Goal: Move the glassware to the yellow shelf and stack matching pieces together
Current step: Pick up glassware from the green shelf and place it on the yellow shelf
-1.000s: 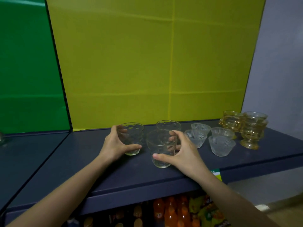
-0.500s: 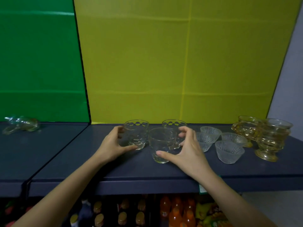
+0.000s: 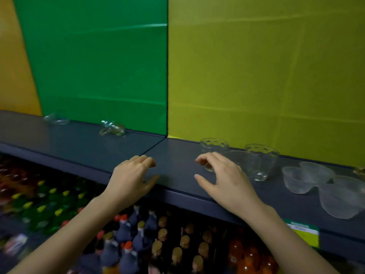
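Three clear dotted tumblers stand on the dark shelf point(image 3: 177, 165) before the yellow panel: one at the back left point(image 3: 214, 146), one behind point(image 3: 262, 155) and one in front point(image 3: 246, 165). My right hand point(image 3: 223, 178) hovers just left of them with fingers loosely curled, holding nothing. My left hand point(image 3: 132, 175) hangs over the shelf's front edge near the seam, also holding nothing. Several ribbed clear bowls point(image 3: 302, 179) sit to the right. On the green section lie a glass piece point(image 3: 112, 128) and another point(image 3: 56, 119) farther left.
An amber glass point(image 3: 359, 171) peeks in at the right edge. Below the shelf stand rows of bottles point(image 3: 138, 240) and a green-yellow price tag point(image 3: 303, 234) on the shelf front. An orange panel point(image 3: 13, 56) is at far left.
Both hands have let go of the tumblers and drawn back toward the left. The view has swung left, bringing the green section and its glass pieces into sight.
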